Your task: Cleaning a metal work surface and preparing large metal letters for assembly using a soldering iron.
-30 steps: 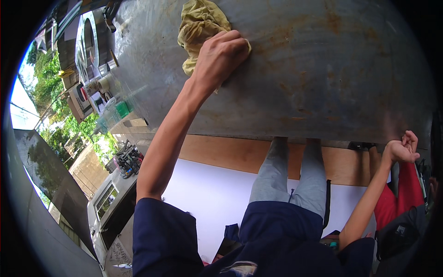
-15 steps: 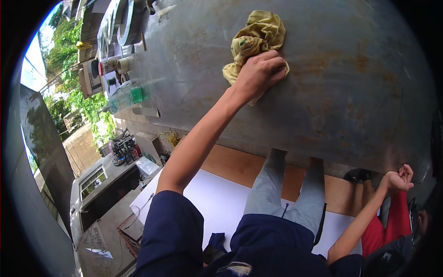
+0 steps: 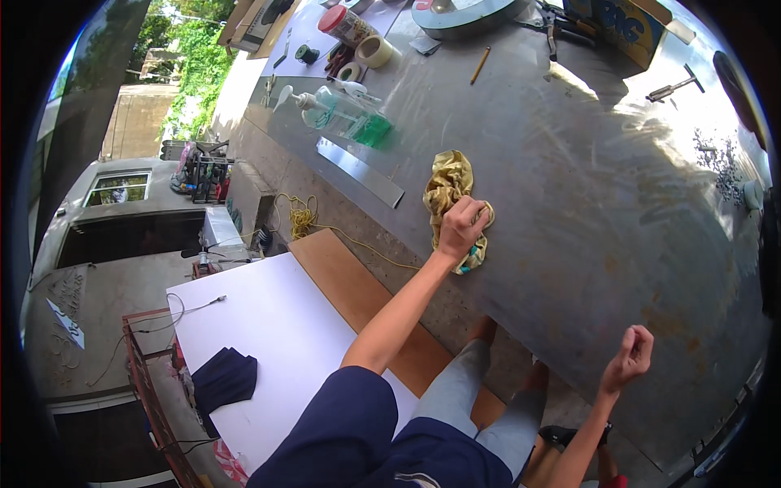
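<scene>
My left hand (image 3: 461, 228) is closed around a crumpled yellow cloth (image 3: 450, 175) and presses it on the grey metal sheet (image 3: 553, 203), close to its near edge. Part of the cloth sticks out beyond the fingers on the far side, and a bit of teal shows at its near end. My right hand (image 3: 628, 358) hovers at the right above the sheet's near side, fingers curled in with nothing visible in them. Left of the cloth lies a flat metal strip (image 3: 358, 172). Rust-brown stains mark the sheet near my right hand.
A pump bottle of green liquid (image 3: 346, 118), a tape roll (image 3: 374, 51), a pencil (image 3: 480, 67), pliers (image 3: 553, 39) and a T-handled tool (image 3: 677, 87) lie farther back. Below the sheet's edge are a brown board (image 3: 342, 272), white panel (image 3: 268, 313) and yellow cord (image 3: 303, 215).
The view has swung left, showing more of the bench's left side. My left hand still grips the cloth, now nearer the sheet's near edge. My right hand is raised, its fingers more curled.
</scene>
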Available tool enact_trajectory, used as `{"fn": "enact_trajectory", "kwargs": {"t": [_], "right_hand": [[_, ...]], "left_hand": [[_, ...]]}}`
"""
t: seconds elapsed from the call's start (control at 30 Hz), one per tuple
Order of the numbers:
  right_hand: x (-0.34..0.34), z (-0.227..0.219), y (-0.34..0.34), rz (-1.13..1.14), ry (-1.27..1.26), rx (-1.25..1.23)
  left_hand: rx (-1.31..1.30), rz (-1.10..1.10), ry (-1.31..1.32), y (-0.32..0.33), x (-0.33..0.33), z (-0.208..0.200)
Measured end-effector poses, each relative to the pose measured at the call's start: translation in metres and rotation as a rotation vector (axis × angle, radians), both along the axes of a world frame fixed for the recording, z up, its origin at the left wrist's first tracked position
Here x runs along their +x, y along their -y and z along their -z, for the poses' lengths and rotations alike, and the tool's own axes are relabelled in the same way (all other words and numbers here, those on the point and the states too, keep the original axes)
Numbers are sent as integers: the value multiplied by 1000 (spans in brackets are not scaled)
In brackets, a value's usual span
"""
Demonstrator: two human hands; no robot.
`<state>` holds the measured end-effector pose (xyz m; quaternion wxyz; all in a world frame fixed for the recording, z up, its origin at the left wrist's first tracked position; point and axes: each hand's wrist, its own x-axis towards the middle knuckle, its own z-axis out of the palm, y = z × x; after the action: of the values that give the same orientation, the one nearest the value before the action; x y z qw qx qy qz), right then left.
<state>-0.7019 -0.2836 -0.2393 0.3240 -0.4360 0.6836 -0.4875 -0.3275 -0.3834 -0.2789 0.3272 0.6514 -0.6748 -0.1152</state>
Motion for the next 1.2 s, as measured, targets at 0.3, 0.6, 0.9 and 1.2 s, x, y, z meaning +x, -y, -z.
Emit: {"fn": "enact_trajectory", "kwargs": {"t": [0.3,0.6,0.9,1.2], "right_hand": [[475,-111,274,-1015,-269,-726],[571,-58,284,-898,-172,-800],[546,-78,241,-699,-71,-620],[284,-37,47,-260,21,-212]], "left_hand": [[46,18,-464,-4,36,22],[264,146,-324,3,7,4],[66,66,-101,7,8,16],[118,89,49,-9,-13,14]]}}
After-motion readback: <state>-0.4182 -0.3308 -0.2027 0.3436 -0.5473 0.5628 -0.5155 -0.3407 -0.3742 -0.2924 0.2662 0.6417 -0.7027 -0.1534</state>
